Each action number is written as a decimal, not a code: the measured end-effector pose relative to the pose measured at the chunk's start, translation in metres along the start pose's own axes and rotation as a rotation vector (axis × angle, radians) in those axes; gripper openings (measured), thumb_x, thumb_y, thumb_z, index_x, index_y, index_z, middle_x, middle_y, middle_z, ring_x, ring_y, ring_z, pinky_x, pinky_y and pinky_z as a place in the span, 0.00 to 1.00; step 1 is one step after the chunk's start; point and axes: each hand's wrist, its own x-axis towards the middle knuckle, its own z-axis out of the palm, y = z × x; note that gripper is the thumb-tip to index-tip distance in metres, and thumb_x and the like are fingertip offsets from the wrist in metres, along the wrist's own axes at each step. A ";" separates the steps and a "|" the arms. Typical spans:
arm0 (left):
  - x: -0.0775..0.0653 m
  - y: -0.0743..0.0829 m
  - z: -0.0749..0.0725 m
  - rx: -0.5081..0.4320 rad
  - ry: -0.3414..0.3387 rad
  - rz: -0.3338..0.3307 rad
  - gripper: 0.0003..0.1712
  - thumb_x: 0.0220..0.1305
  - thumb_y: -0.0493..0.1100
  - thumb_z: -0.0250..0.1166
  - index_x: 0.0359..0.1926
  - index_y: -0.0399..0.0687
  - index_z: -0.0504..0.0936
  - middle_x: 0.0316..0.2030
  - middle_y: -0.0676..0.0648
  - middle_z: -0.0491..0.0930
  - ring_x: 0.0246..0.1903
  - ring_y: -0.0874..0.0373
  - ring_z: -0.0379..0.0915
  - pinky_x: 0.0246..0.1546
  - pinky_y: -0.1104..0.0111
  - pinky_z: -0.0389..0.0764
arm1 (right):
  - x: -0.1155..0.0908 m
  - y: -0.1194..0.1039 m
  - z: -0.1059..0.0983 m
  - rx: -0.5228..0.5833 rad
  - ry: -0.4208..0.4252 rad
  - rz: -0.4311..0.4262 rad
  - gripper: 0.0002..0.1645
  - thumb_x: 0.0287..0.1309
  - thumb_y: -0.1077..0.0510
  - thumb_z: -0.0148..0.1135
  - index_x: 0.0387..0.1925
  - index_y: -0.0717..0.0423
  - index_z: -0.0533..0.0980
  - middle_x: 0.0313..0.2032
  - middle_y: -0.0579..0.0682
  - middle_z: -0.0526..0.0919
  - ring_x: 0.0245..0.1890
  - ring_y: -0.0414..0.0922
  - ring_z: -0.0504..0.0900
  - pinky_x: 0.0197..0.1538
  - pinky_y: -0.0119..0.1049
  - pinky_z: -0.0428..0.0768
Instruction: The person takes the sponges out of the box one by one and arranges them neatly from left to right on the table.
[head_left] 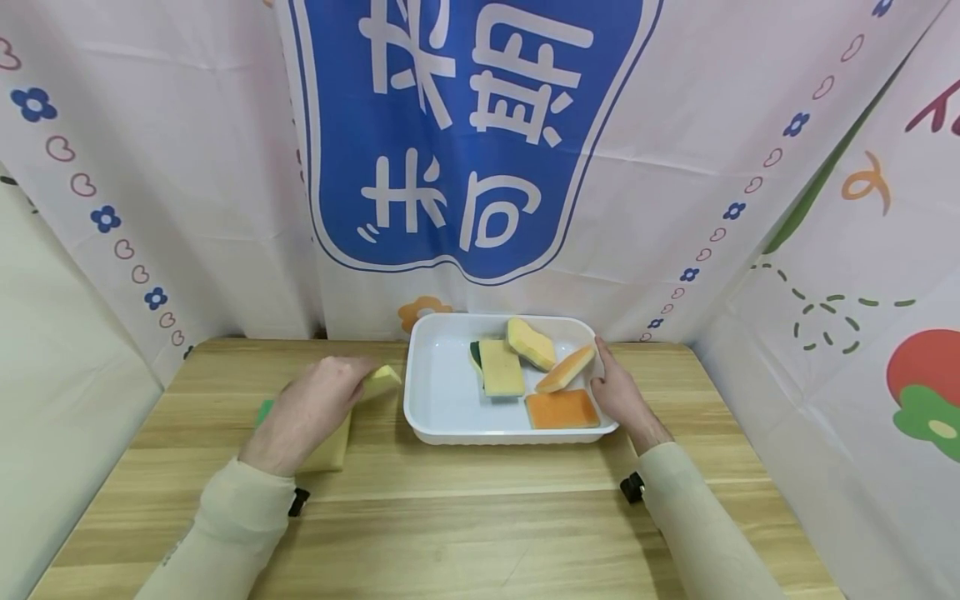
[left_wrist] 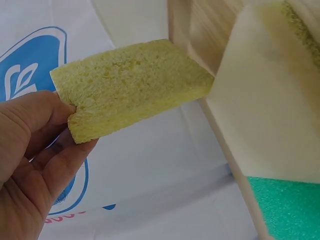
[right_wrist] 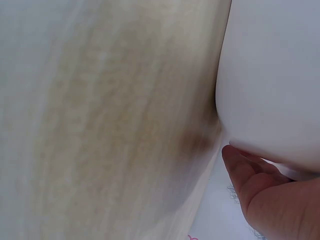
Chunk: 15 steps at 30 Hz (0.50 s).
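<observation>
My left hand (head_left: 315,408) pinches a yellow sponge (left_wrist: 130,85) by one end between thumb and fingers, just left of the white tray (head_left: 450,437). Below that hand, partly hidden by it, more sponges lie on the table: a yellow one (head_left: 328,450) and a green piece (head_left: 266,410). At the tray's right end my right hand (head_left: 621,392) grips the rim, thumb toward the inside. Inside the tray are a yellow sponge (head_left: 501,368) over a dark green edge, a tilted yellow sponge (head_left: 531,343), a leaning orange sponge (head_left: 566,369) and a flat orange sponge (head_left: 562,410).
The wooden table (head_left: 480,533) runs back to a printed white curtain (head_left: 637,208) close behind the tray. More curtain hangs at both sides. Black straps (head_left: 632,487) show at the wrists.
</observation>
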 end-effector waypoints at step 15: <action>-0.007 0.008 0.011 0.001 -0.032 0.036 0.12 0.75 0.25 0.76 0.50 0.45 0.95 0.40 0.46 0.96 0.36 0.58 0.91 0.38 0.60 0.97 | 0.000 0.000 0.001 -0.008 0.001 -0.001 0.54 0.83 0.70 0.45 0.98 0.51 0.36 0.97 0.64 0.45 0.94 0.69 0.58 0.93 0.68 0.70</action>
